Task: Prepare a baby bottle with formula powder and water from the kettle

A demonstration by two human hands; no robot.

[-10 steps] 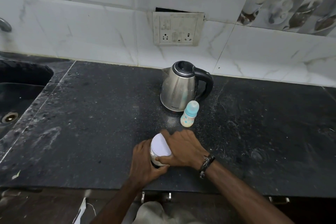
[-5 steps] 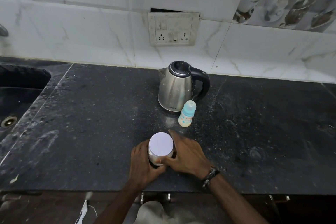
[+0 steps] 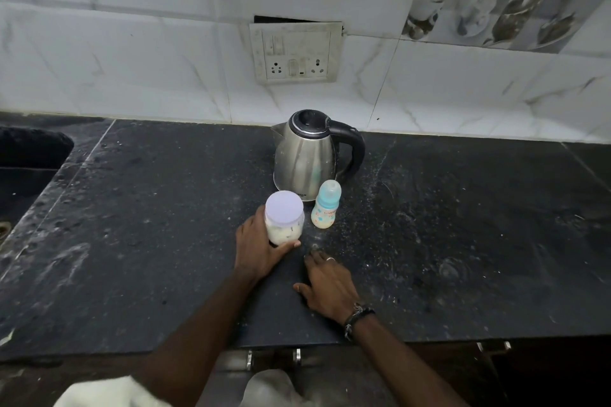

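Observation:
A clear jar of white formula powder (image 3: 285,228) with a pale lilac lid stands on the black counter (image 3: 148,241). My left hand (image 3: 258,248) grips its left side and base, thumb curled under the front. My right hand (image 3: 327,281) lies flat on the counter just right of the jar, fingers spread, touching nothing else. A small baby bottle (image 3: 325,208) with a light blue cap stands upright right of the jar. Behind both sits a steel kettle (image 3: 307,155) with a black lid and handle, lid closed.
A sink (image 3: 23,168) is sunk into the counter at the far left. A wall socket plate (image 3: 296,53) hangs above the kettle on the white tiled wall. Drawer handles (image 3: 272,358) show below the counter's front edge.
My right hand has let go of the jar and dropped flat onto the counter. My left hand has slid the jar away from me, close to the kettle and the bottle.

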